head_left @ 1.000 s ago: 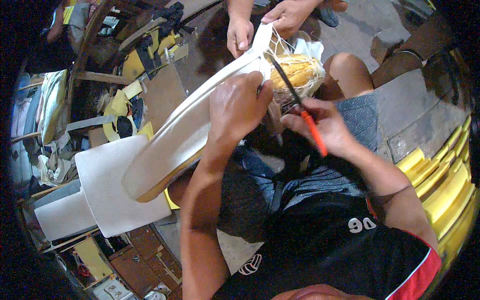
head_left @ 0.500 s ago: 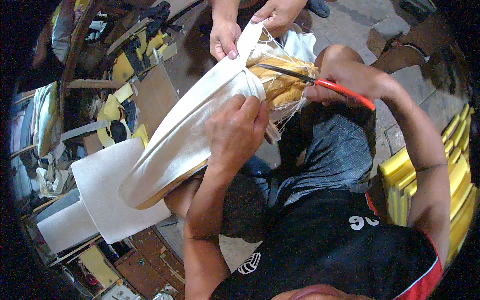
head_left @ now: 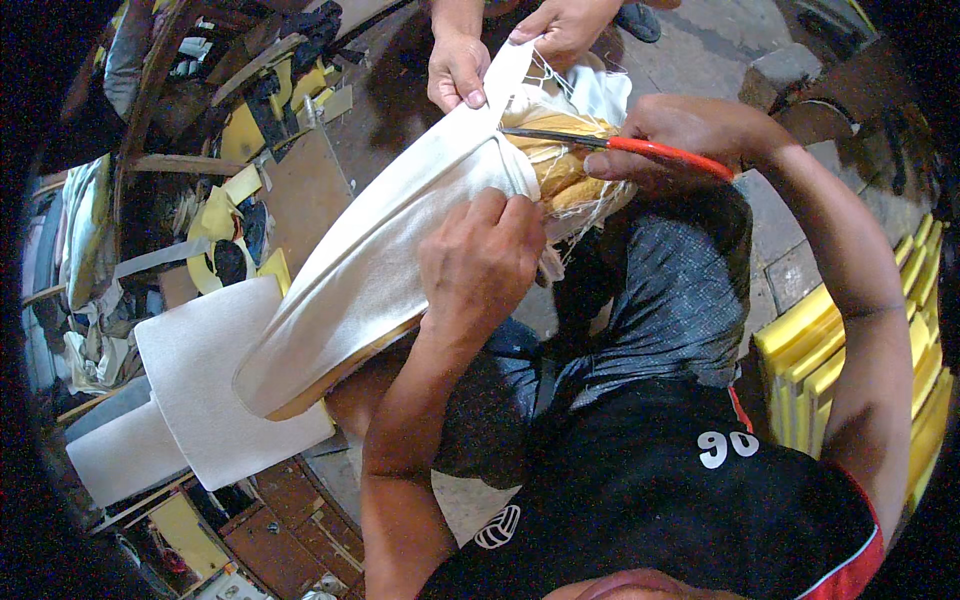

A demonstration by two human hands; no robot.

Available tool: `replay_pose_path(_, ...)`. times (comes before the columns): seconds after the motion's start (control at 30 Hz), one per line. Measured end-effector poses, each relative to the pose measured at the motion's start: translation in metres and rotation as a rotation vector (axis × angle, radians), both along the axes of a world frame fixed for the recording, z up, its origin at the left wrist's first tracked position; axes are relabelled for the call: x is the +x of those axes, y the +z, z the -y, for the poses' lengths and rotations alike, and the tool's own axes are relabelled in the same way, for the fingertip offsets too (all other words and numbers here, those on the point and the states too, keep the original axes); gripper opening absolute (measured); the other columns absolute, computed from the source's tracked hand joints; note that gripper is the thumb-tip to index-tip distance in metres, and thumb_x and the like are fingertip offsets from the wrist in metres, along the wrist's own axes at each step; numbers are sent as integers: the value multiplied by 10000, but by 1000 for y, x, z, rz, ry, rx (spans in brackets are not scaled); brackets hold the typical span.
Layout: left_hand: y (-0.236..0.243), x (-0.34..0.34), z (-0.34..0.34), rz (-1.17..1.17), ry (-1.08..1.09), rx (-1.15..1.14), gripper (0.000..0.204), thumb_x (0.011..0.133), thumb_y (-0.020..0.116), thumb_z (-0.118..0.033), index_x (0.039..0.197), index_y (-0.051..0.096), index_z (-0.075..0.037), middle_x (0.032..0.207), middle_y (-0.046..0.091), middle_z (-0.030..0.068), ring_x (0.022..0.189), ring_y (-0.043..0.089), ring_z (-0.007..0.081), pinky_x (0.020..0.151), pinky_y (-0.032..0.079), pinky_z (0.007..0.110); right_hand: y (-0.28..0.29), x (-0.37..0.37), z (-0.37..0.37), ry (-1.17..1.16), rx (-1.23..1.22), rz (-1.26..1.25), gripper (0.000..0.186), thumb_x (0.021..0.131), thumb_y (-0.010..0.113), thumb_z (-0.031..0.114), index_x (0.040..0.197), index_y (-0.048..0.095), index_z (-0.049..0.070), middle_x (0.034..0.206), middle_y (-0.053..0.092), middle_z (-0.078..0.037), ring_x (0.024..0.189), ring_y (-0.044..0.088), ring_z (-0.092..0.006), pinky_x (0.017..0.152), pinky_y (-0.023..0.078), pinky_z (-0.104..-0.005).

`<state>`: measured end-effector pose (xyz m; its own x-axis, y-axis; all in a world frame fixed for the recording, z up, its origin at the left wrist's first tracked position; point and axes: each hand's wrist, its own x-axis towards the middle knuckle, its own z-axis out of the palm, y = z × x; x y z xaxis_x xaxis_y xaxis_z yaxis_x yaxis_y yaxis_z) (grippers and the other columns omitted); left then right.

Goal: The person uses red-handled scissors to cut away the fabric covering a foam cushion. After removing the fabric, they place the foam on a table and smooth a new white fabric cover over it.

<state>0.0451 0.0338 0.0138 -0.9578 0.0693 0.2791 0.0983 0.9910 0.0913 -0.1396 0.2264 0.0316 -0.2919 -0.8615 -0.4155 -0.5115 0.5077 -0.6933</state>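
A long white fabric cover (head_left: 390,210) is stretched over a padded piece whose tan underside (head_left: 345,375) shows along the lower edge. My left hand (head_left: 482,250) is closed on the cover's edge, knuckles up. Red-handled scissors (head_left: 680,157) are in my right hand (head_left: 660,140), their dark blades reaching left to the cloth's edge. Beneath the blades bulges yellow-brown stuffing or cloth (head_left: 565,175), with loose white threads around it. Another person's two hands (head_left: 460,70) pinch the cover's far end and pull it taut.
White padded panels (head_left: 215,380) lie under the cover's lower left end. Yellow foam slabs (head_left: 810,350) are stacked at the right. Scraps of foam and board (head_left: 240,210) clutter the left side. A stone block (head_left: 785,75) rests on the floor at the far right.
My right hand has moved left with the scissors, and the blades now lie flatter, nearer the cover's edge. My left hand and the other person's hands have shifted slightly right.
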Motion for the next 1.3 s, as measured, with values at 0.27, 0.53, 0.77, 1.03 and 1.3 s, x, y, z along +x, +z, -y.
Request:
replay_pose_path(0.27, -4, 9, -7, 16, -59, 0, 139, 793, 704, -183, 731, 599, -116, 712, 524, 48, 653, 568, 230, 554, 472, 376, -6, -3, 5, 12, -25, 66, 618, 953, 574, 541, 623, 570, 18, 540, 431, 39, 510, 376, -88, 466, 330, -303)
replay_pose_path(0.53, -5, 14, -4, -39, -94, -59, 129, 729, 725, -170, 735, 608, -116, 732, 525, 36, 666, 550, 211, 558, 466, 352, -11, -8, 3, -57, 24, 154, 612, 955, 565, 544, 654, 621, 14, 590, 532, 14, 544, 466, -93, 485, 373, -289)
replay_pose_path(0.77, -11, 19, -9, -67, -128, -43, 109, 706, 702, -157, 746, 614, -107, 730, 510, 38, 675, 546, 212, 575, 479, 348, -19, -13, 6, 78, -91, 12, 635, 943, 557, 583, 740, 670, -9, 622, 577, -19, 593, 529, -115, 537, 425, -293)
replay_pose_path(1.03, -12, 21, -9, -82, -123, -61, 96, 724, 688, -160, 749, 610, -110, 732, 513, 39, 680, 552, 215, 569, 479, 353, -12, -15, 8, 15, 72, 17, 654, 919, 576, 605, 743, 683, -16, 626, 587, -24, 582, 534, -114, 523, 422, -285)
replay_pose_path(1.3, -15, 27, -10, -38, -117, -41, 108, 748, 688, -187, 779, 615, -113, 747, 513, 39, 711, 566, 233, 578, 482, 377, -23, -24, 20, 91, 3, 6, 589, 935, 593, 546, 756, 692, -7, 593, 579, -9, 554, 513, -88, 509, 413, -290)
